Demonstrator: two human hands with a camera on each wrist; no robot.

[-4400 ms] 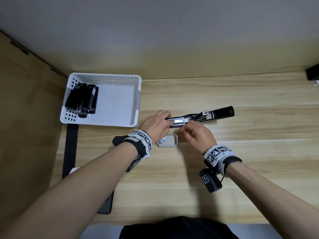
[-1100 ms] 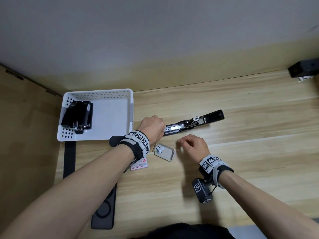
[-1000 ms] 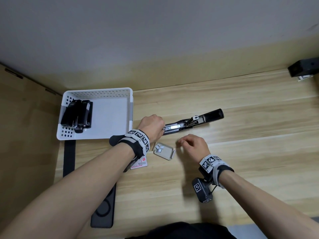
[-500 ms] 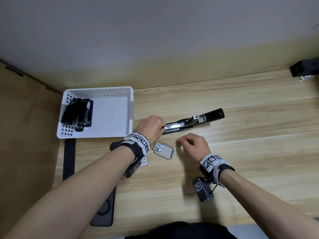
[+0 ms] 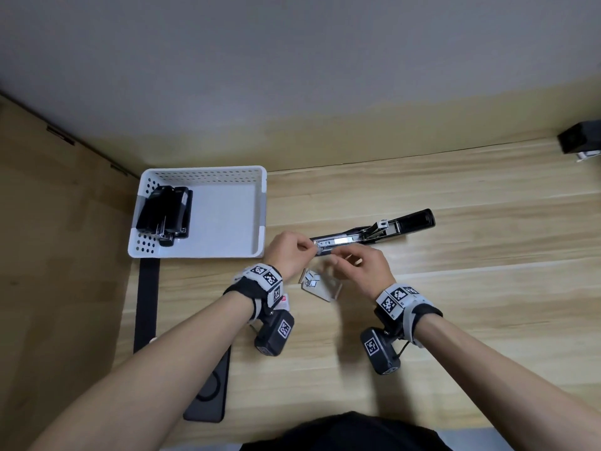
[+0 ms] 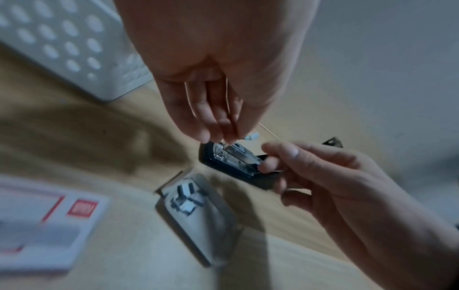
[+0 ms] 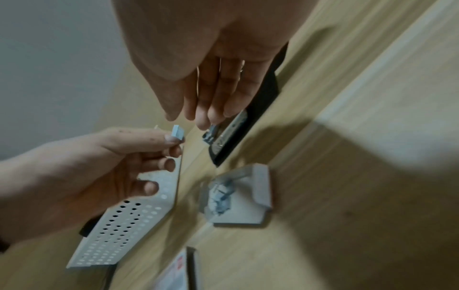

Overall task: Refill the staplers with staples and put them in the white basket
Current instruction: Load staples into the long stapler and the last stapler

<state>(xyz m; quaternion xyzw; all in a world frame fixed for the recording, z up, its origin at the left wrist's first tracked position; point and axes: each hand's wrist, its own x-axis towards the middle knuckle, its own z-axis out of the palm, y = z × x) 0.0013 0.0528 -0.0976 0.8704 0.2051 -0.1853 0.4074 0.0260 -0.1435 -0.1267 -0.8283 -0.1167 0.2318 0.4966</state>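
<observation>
A black stapler (image 5: 374, 231) lies folded open on the wooden table, its metal magazine (image 6: 236, 158) facing up. My left hand (image 5: 310, 250) hovers at the magazine's front end and pinches a short strip of staples (image 7: 178, 133) between thumb and forefinger. Just to its right, my right hand (image 5: 336, 260) touches the magazine (image 7: 231, 125) with its fingertips, thumb held apart. The opened staple tray (image 5: 320, 284) with loose strips lies under both hands. At the left stands the white basket (image 5: 260, 209), with black staplers (image 5: 164, 213) stacked at its left end.
The staple box sleeve (image 6: 49, 225), with a red label, lies near my left wrist. A black pad (image 5: 208, 395) and a black strap (image 5: 146, 304) lie at the table's left front. A dark object (image 5: 579, 141) sits at the far right corner.
My left hand has lifted off the stapler's front end and now pinches a staple strip. My right hand has moved from the table beside the tray up to the magazine.
</observation>
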